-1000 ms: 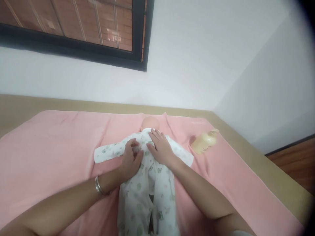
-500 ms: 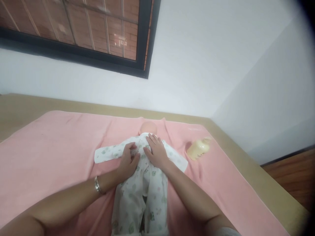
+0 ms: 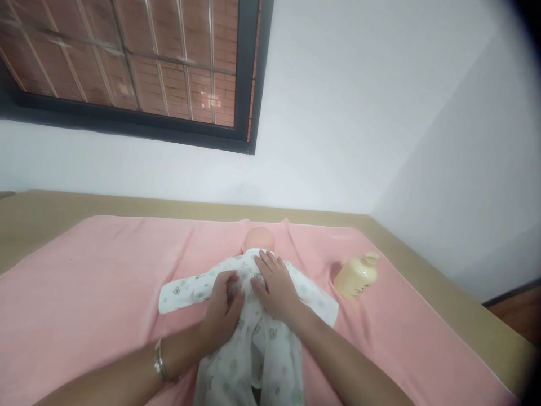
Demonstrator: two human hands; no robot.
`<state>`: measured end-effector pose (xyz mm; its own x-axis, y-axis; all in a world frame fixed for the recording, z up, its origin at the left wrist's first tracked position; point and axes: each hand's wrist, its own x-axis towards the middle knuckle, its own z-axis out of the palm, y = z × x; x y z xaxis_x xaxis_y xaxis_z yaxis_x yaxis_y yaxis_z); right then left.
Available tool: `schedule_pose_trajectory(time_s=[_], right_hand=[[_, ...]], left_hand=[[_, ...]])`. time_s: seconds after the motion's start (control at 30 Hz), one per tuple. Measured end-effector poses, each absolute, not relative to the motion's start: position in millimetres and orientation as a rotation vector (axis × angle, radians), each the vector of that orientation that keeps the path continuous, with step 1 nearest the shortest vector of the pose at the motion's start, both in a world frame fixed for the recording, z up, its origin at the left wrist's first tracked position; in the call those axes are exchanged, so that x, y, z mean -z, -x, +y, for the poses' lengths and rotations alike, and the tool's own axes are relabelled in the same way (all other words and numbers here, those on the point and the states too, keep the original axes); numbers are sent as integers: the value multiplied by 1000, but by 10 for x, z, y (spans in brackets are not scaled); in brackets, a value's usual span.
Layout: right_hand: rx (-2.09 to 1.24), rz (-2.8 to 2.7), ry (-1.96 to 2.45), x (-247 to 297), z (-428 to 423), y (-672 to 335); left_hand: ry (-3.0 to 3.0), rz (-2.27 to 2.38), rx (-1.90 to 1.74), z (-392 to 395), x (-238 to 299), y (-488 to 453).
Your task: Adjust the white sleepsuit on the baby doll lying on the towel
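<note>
We rest the right hand [image 3: 276,287] flat and the left hand [image 3: 223,313] cupped, unclosed, on the outfit [image 3: 273,344] of the doll [image 3: 258,239] lying on the pink blanket [image 3: 105,293]. Uneven pressure could bunch the outfit.

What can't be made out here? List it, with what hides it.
Head view, all four:
Face of the doll: hidden behind its own head.
Lower end of the patterned garment: cut by the bottom edge.
Its part beneath the right hand: covered.
Print on the yellow bottle: too small.
</note>
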<state>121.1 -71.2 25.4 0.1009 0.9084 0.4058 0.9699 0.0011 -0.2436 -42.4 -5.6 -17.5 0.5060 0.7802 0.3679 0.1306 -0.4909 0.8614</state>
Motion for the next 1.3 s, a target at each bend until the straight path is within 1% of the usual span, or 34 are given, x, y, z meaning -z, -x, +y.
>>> schedule_pose_trajectory(time_s=[0.17, 0.27, 0.4, 0.47, 0.6, 0.7, 0.8, 0.87, 0.93, 1.03, 1.17, 1.23, 1.3], right_hand=[[225, -1831, 1956, -300, -789, -1154], [279, -1888, 1892, -373, -817, -1089], [149, -2136, 1768, -455, -691, -1092], [96, -2086, 1890, -458, -616, -1101], [74, -1798, 2194, -411, -639, -979], [125, -1921, 2092, -414, -707, -860], [87, -2124, 1913, -471, -670, -897], [37, -2118, 1926, -489, -625, -972], [13, -1977, 2050, -460, -628, -1003], [58, -1798, 2163, -374, -741, -915], [145, -1967, 1998, -364, -844, -855], [115, -2081, 1907, -406, -811, -942], [62, -2067, 1937, -433, -777, -1046]], left_hand=[[-2008, 718, -1037, -56, 145, 421], [-2034, 680, -1072, -53, 145, 414], [-2049, 651, -1117, -60, 149, 413], [-2062, 676, -1115, -67, 145, 420], [-2063, 691, -1084, -73, 141, 443], [-2064, 622, -1120, -69, 137, 449], [-2055, 579, -1128, -78, 112, 447], [-2049, 616, -1108, -89, 95, 448], [-2050, 649, -1098, -91, 97, 451], [-2063, 637, -1123, -73, 139, 458], [-2093, 575, -1147, -50, 187, 454], [-2085, 609, -1151, -55, 180, 446], [-2077, 659, -1124, -65, 164, 440]])
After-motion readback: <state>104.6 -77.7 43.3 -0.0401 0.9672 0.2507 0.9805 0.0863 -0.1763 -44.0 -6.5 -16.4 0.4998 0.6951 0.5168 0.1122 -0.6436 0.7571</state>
